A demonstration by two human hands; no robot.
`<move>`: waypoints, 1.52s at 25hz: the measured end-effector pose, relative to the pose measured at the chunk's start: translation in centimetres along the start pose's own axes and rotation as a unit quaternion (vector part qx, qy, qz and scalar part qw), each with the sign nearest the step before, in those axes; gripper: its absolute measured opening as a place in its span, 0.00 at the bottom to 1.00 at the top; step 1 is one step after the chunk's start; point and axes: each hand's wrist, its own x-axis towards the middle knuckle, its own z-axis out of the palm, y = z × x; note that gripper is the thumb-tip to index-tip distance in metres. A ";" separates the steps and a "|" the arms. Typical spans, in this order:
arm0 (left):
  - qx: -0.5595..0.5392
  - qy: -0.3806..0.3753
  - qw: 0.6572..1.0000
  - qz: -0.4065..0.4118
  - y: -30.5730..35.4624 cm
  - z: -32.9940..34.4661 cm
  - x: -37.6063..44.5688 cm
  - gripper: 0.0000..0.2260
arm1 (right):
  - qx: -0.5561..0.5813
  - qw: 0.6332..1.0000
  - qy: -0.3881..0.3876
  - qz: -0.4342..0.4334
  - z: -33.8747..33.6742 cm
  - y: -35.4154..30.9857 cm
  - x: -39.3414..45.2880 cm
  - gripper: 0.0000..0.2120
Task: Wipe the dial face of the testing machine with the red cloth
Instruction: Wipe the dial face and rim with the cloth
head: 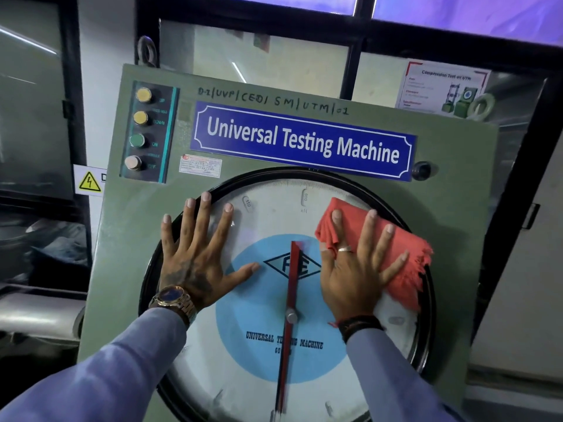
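The round dial face (274, 214) with a black rim, a blue centre disc and a red pointer fills the front of the green testing machine (451, 190). My right hand (356, 266) lies flat with spread fingers on the red cloth (405, 269), pressing it against the upper right part of the glass. My left hand (198, 257) rests flat and spread on the upper left of the dial, fingertips reaching the rim, with nothing in it. A gold watch sits on that wrist.
A blue "Universal Testing Machine" nameplate (304, 141) runs above the dial. A panel of push buttons (143, 132) sits at the upper left. A yellow electrical warning sticker (89, 181) is left of the cabinet. Dark-framed windows stand behind.
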 end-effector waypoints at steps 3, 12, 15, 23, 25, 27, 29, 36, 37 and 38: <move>0.000 0.008 1.000 0.016 -0.4 -0.2 -0.4 0.53 | 0.032 0.998 -0.013 -0.045 -0.2 -6.1 0.8 0.34; 0.000 0.013 1.000 0.025 -0.9 -0.4 -0.6 0.53 | 0.111 0.992 -0.052 0.014 -1.7 -9.3 1.6 0.21; -0.001 0.011 0.999 0.031 -1.2 -0.3 -0.4 0.52 | 0.080 0.996 -0.024 -0.015 -1.2 -7.6 1.0 0.22; -0.019 0.024 0.999 0.036 -1.4 0.0 -0.6 0.52 | 0.068 0.991 0.016 -0.114 -0.1 -9.3 0.6 0.26; -0.026 0.026 0.999 0.007 -2.3 0.2 -1.6 0.55 | 0.085 0.979 0.002 -0.185 0.2 -13.5 0.5 0.28; -0.018 0.005 0.999 -0.036 -3.4 0.2 -3.1 0.58 | 0.087 0.978 -0.002 -0.190 0.4 -14.4 0.5 0.29; -0.007 -0.016 0.999 -0.051 -4.3 0.1 -3.8 0.60 | 0.071 0.980 0.006 -0.188 0.4 -12.1 0.8 0.30; -0.010 -0.032 0.998 -0.051 -4.0 -0.1 -3.8 0.60 | -0.007 0.995 0.019 -0.097 -0.4 -3.2 2.0 0.37; -0.009 -0.033 0.998 -0.053 -4.1 -0.1 -3.8 0.60 | 0.002 0.996 0.023 -0.090 -0.2 -3.6 2.0 0.37; -0.008 -0.034 0.998 -0.055 -4.1 -0.1 -3.9 0.60 | 0.012 0.995 0.029 -0.091 0.0 -4.7 1.9 0.37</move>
